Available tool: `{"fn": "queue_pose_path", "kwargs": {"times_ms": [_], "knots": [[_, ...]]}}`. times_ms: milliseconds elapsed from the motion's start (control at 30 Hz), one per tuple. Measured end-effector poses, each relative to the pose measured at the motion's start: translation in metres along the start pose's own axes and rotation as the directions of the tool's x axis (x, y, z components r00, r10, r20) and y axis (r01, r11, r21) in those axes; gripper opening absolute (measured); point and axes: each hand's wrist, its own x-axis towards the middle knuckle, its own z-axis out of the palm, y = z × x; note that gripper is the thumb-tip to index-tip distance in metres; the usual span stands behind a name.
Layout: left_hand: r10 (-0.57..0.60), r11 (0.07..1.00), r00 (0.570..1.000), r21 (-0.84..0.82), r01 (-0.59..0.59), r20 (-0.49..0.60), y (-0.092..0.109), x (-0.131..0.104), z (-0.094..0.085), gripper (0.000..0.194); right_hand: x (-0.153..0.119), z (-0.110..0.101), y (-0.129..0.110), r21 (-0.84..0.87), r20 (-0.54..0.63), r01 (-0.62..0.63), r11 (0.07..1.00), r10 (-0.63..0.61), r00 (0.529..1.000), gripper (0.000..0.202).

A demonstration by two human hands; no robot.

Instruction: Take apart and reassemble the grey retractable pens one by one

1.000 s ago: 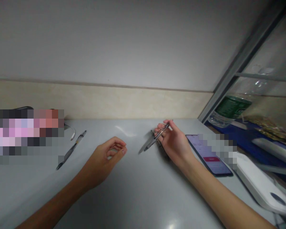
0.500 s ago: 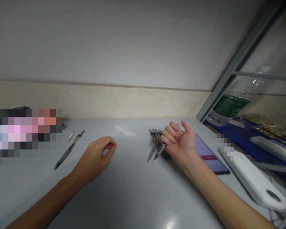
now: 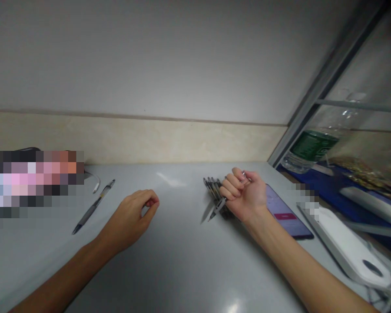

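Observation:
My right hand [image 3: 244, 193], palm up, has its fingers wrapped around a grey click pen [image 3: 217, 209]. The pen's tip points down and to the left, and my thumb lies at its top end. Part of its barrel is hidden by the fingers. Just behind that hand, several similar pens [image 3: 210, 184] lie side by side on the grey table [image 3: 182, 261]. My left hand [image 3: 133, 215] hovers over or rests on the table with fingers curled and thumb tip against them; nothing shows in it. Left of it lies a single pen [image 3: 93, 209].
A phone [image 3: 288, 217] with a lit screen lies beyond my right wrist, beside a long white device [image 3: 348, 243]. At the right, a metal rack [image 3: 299, 117] holds a green-labelled plastic bottle [image 3: 316, 145]. A white cable end [image 3: 97, 184] lies near a blurred-out object at left.
My right thumb has bent from sticking outward to the pen's top end. The left hand and the pens on the table have hardly moved.

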Motion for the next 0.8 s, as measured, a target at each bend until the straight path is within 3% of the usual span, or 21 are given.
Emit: {"fn": "queue_pose_path", "kwargs": {"times_ms": [433, 633, 733, 800], "knots": [[0.021, 1.000, 1.000, 0.021, -0.021, -0.009, 0.000, 0.001, -0.003, 0.016, -0.001, 0.003, 0.003, -0.057, 0.041, 0.012, 0.998, -0.010, 0.999, 0.032], [0.004, 0.974, 0.996, 0.227, 0.016, -0.090, -0.011, 0.001, -0.010, 0.015, 0.003, 0.012, 0.015, -0.200, 0.000, -0.017, 0.980, 0.018, 1.000, 0.021], [-0.031, 0.931, 0.990, 0.356, 0.080, -0.141, -0.017, 0.002, -0.021, 0.016, 0.006, 0.010, 0.027, -0.429, -0.048, 0.001, 0.903, -0.024, 0.999, 0.032], [-0.049, 0.903, 0.986, 0.415, 0.111, -0.157, -0.023, 0.003, -0.031, 0.020, 0.007, 0.005, 0.036, -0.672, 0.008, 0.072, 0.737, -0.090, 0.996, 0.034]]}}
